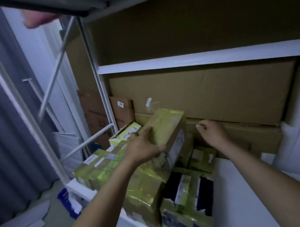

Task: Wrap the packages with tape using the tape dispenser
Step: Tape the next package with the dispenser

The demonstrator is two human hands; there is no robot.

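Several packages (143, 189) lie heaped on the shelf (238, 187), already glossy with yellowish tape. Left hand (144, 147) grips one more wrapped package (166, 128), tilted above the heap; right hand (212, 132) hovers loosely curled, holding nothing. Tape dispenser (nowhere in view). Wrapping looks largely done, I'd judge; only stacking remains.

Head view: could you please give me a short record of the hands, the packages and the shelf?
left hand: grips the tilted taped package
right hand: fingers loosely curled, holding nothing, near the flat cardboard boxes
other packages: piled on the white shelf, covered in yellowish tape
tape dispenser: not in view
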